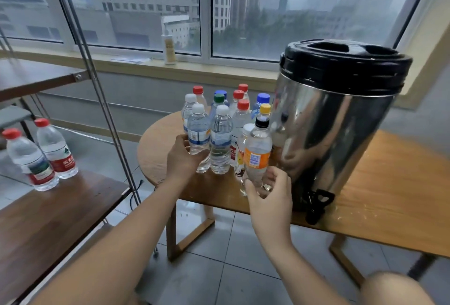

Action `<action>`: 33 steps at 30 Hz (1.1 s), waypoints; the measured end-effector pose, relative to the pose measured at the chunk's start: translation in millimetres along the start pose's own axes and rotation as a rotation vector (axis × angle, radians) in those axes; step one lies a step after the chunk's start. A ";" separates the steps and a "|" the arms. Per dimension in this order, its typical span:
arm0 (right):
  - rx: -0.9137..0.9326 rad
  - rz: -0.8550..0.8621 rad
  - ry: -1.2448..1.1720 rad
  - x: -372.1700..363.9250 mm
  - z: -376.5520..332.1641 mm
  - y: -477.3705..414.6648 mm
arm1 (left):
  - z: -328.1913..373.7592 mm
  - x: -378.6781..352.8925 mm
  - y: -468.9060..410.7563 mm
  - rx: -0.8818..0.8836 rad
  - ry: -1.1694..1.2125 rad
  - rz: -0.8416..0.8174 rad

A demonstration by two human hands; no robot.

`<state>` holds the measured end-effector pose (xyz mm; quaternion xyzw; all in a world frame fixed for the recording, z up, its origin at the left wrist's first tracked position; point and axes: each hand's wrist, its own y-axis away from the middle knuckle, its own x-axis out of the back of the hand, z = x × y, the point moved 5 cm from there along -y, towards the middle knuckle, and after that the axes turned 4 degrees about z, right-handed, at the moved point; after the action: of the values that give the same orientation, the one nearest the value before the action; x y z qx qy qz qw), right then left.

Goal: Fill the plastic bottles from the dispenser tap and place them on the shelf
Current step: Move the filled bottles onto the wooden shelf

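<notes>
Several capped plastic bottles stand clustered on the round end of a wooden table. My left hand grips a white-capped clear bottle at the cluster's left. My right hand holds the base of a black-capped bottle with an orange label. To the right stands a steel dispenser with a black lid; its black tap hangs over the table's front edge. Two red-capped bottles stand on the wooden shelf at the left.
The shelf rack's metal posts rise between the shelf and the table. An upper shelf board sits above the two bottles. A tall bottle and papers lie on the window sill behind. Grey tiled floor lies below.
</notes>
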<state>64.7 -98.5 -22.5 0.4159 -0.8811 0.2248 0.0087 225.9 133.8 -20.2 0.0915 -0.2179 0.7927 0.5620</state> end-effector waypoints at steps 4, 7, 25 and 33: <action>-0.029 -0.016 0.037 -11.6 2.2 7.0 | 1.4 1.9 -0.8 -0.020 -0.035 0.025; -0.066 -0.024 0.048 -21.5 1.6 7.6 | 0.6 7.2 1.7 -0.027 -0.047 0.017; -0.039 -0.416 -0.093 -133.0 -28.5 20.9 | -41.8 108.7 40.5 -0.007 -0.010 0.085; 0.069 -0.632 -0.167 -249.2 -68.7 62.0 | -110.0 196.7 23.1 0.166 0.042 0.223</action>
<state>170.2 145.2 -35.4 0.6857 -0.6982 0.2057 -0.0085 146.2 344.2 -46.8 0.0964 -0.1487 0.8673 0.4652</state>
